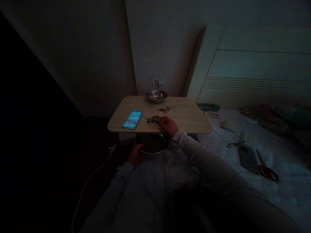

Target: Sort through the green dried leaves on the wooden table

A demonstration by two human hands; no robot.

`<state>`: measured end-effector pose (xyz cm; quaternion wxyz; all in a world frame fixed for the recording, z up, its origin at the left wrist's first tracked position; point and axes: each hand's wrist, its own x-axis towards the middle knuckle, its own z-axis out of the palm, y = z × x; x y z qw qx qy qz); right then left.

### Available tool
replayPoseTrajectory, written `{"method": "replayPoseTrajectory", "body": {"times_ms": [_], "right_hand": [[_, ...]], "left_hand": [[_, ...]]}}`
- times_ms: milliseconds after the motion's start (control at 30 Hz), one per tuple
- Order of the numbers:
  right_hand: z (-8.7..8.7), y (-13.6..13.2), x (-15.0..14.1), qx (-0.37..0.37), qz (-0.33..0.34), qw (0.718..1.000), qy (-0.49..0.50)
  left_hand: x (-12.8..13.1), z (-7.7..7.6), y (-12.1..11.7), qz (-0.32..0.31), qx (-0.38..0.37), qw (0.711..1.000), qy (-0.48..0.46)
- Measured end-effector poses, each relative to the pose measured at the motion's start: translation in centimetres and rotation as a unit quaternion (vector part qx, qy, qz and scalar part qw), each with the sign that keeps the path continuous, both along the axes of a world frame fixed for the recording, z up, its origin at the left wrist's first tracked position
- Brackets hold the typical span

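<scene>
Though near the dark bits [153, 120], phone [132, 119] apart, metal bowl [156, 100] beyond.

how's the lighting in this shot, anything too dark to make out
In the head view, light is dim and the far left nearly black; the head view's phone is brightest but pixelated; in the head view, the back bowl glints, while the front bowl, in the left hand, has an interior too dark to read.

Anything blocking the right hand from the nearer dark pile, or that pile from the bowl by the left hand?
Nothing visible separates the right hand from the pile; only the table's front edge lies between the pile and that bowl.
</scene>
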<state>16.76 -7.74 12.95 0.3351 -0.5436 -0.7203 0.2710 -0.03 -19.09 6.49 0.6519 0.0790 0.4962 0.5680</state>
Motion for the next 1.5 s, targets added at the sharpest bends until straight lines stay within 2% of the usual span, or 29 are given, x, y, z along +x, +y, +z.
{"method": "replayPoseTrajectory", "body": {"times_ms": [233, 433, 767, 900, 1133, 1233, 1367, 1433, 1500], "right_hand": [[-0.7, -0.2, 0.1, 0.018, 0.022, 1.000, 0.002], [-0.6, -0.1, 0.1, 0.018, 0.036, 0.999, 0.013], [-0.3, -0.7, -0.5, 0.005, 0.042, 0.999, 0.001], [-0.5, -0.9, -0.5, -0.005, 0.059, 0.998, 0.013], [-0.8, -1.2, -0.3, -0.036, 0.072, 0.996, 0.039], [-1.0, -1.4, -0.1, -0.049, 0.080, 0.992, 0.084], [-1.3, -0.8, 1.7, -0.062, 0.075, 0.972, 0.215], [-1.5, 0.1, 3.4, -0.061, 0.037, 0.952, 0.298], [-1.6, 1.2, 5.3, -0.071, -0.042, 0.925, 0.371]], "left_hand": [[-0.1, -0.3, 0.0, -0.015, -0.001, 1.000, -0.009], [-0.3, -0.5, 0.1, -0.003, 0.001, 1.000, -0.001], [0.3, 0.6, -0.2, 0.010, -0.014, 1.000, 0.022], [0.4, 0.6, -0.4, 0.018, 0.003, 0.998, 0.056], [0.3, 0.5, -0.6, 0.002, 0.031, 0.998, 0.054], [0.2, 0.5, -0.6, 0.001, 0.023, 0.999, 0.047], [0.3, 0.6, -0.6, 0.007, 0.036, 0.998, 0.050], [0.4, 0.7, -0.6, 0.013, 0.029, 0.998, 0.057], [0.4, 0.8, -0.7, 0.021, 0.022, 0.998, 0.062]]}}
